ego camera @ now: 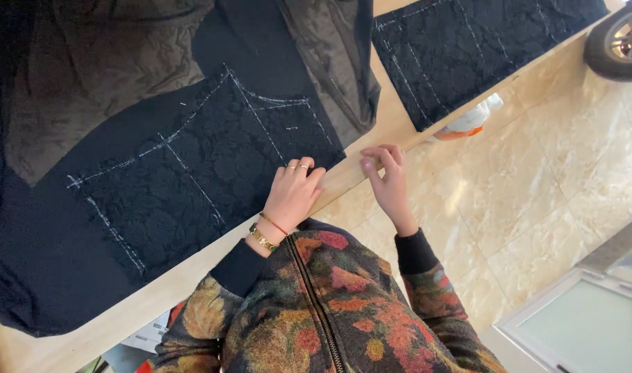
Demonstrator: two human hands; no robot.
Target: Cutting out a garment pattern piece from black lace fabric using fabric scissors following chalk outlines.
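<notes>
A black lace fabric piece with white chalk lines lies on a wooden table. My left hand, with rings and gold bracelets, rests flat on that piece's near corner. My right hand hovers at the table's edge just right of that corner. Its fingers are curled with the thumb against them, and nothing shows between them. Both sleeves belong to a dark floral zip jacket.
A second chalk-marked black lace piece lies further along the table. Brownish quilted lining and plain black cloth surround the first piece. A white and orange bottle, a wheel and a white-framed panel stand on the marble floor.
</notes>
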